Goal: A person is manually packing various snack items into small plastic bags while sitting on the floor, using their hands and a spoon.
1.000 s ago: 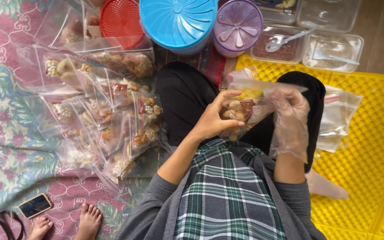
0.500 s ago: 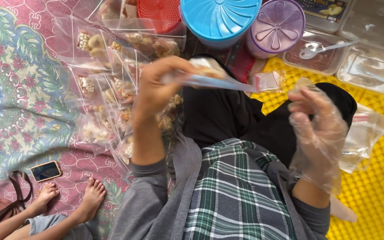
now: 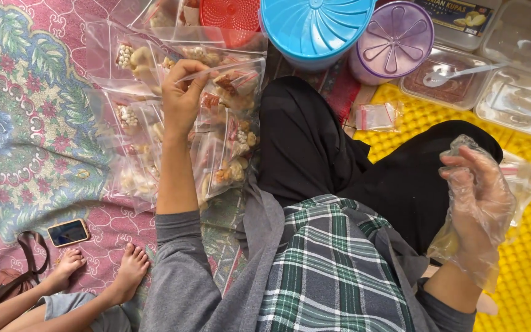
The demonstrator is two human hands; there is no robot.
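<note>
A clear filled snack bag [image 3: 232, 80] hangs over the pile of filled bags [image 3: 173, 135] on the patterned mat [image 3: 26, 123], pinched at its top edge by the left hand [image 3: 182, 98]. The thumb and fingers of that hand are closed tight on the bag's sealed strip, with the bag's body reaching away from the hand toward the red lid [image 3: 232, 15].

To the far side of the person's black-clad lap from the bag, the right hand [image 3: 477, 203] wears a loose clear plastic glove. Its fingers are half curled and spread, gripping nothing; empty clear bags [image 3: 527, 178] lie just beyond it on the yellow mat [image 3: 530, 270].

Beyond the held bag stand a blue lid [image 3: 314, 24] and a purple lid [image 3: 394, 40]. A phone [image 3: 67, 232] and a child's bare feet [image 3: 102, 267] lie nearer the viewer than the pile.
</note>
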